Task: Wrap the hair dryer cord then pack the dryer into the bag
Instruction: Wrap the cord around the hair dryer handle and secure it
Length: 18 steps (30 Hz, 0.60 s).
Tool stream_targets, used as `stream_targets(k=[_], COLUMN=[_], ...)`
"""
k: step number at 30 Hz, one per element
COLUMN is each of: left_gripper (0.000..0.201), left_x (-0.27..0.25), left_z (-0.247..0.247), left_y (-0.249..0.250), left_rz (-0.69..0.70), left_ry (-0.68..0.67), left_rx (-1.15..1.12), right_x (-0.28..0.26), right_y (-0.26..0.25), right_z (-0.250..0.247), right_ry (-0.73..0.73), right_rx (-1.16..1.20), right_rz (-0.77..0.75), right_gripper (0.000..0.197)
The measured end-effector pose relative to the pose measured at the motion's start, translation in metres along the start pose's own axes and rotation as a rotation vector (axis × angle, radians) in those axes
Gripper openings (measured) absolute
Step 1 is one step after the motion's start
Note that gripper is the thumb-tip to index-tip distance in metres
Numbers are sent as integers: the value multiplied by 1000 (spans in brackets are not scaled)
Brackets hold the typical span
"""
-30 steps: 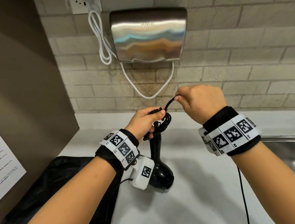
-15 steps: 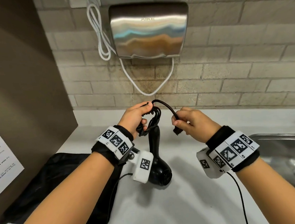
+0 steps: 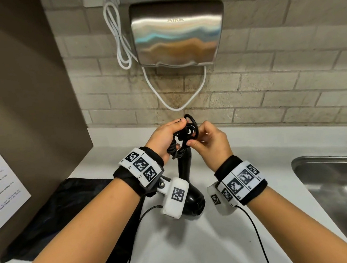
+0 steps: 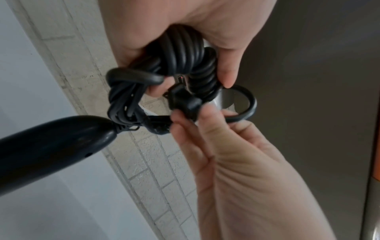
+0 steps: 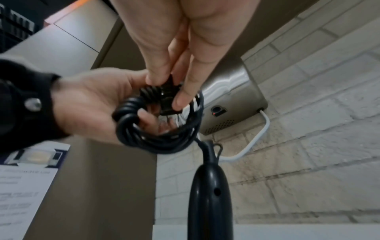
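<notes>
Your left hand (image 3: 165,139) grips the coiled cord (image 4: 185,63) above the hair dryer (image 3: 192,201). Your right hand (image 3: 209,143) pinches the plug (image 4: 184,101) against the coil. The bag (image 3: 56,217) lies on the counter (image 3: 199,244).

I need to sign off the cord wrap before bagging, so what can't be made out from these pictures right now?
- Plug: its prongs are blurred in both wrist views, partly covered by the right hand.
- Whether the cord end is tucked: hidden by the left hand in the head view.
- Dryer nozzle: behind the left wrist camera, head view.
- Bag opening: not discernible, partly under the left forearm.
</notes>
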<state>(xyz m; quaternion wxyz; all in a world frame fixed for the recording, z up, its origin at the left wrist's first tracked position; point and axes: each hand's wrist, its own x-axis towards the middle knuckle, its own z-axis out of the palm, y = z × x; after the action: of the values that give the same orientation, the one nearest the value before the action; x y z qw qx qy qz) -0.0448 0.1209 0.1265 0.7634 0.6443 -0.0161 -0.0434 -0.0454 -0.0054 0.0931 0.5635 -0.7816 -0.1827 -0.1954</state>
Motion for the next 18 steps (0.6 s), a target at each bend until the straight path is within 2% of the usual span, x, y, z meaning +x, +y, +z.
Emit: stream_targets(k=[7,10,11,12,15,18], left_gripper=[15,16,17,19,22,20], left_x=[-4,-7,-9,-11,-16,-17], left_z=[0,-3,-3,-3,-2,-4], left_y=[3,2,3,4,7,9], left_rz=[-36,-84,-102,-113,-129,-136], left_ry=[-23,-105,-144,-189,-272,-263], left_rx=[7,-18,-14,-12,-47,-52], right_x=[11,19,22,26,37,42], right_y=[8,10,9,7,5,1], right_z=[4,-4,-7,-9,-14,-17], right_ry=[80,115,71,-23,-381,-474], right_rx=[-166,-217,-214,-218,-242,-353], right_rz=[0,-108,-169,-217,-194,-138], right_gripper=[45,38,34,40,69,64])
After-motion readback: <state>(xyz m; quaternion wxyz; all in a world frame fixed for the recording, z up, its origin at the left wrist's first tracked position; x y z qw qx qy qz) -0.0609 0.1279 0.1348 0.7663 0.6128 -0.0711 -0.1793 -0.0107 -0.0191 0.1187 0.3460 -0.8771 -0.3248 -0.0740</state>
